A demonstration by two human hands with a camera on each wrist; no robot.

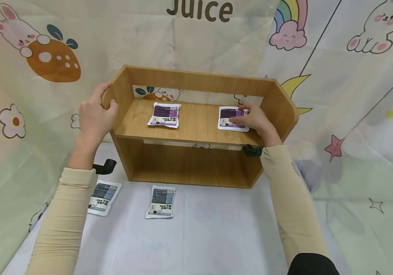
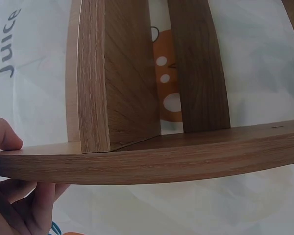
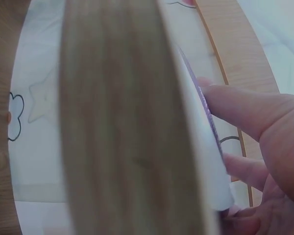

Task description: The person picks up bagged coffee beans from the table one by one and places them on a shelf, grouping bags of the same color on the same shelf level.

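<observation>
My left hand grips the left side panel of a two-tier wooden shelf, thumb on one face and fingers on the other. At the right end of the upper board, my right hand holds a white-edged purple pouch, its thumb over the printed face. In the right wrist view that pouch appears edge-on beside the blurred board edge, close by the thumb and fingers. Another purple pouch lies toward the left on the same board.
Two pouches with dark grey-blue labels rest on the white table: one pouch before the shelf, the other pouch beside the left forearm. Behind the shelf hangs a printed cloth. The lower tier sits under the upper board.
</observation>
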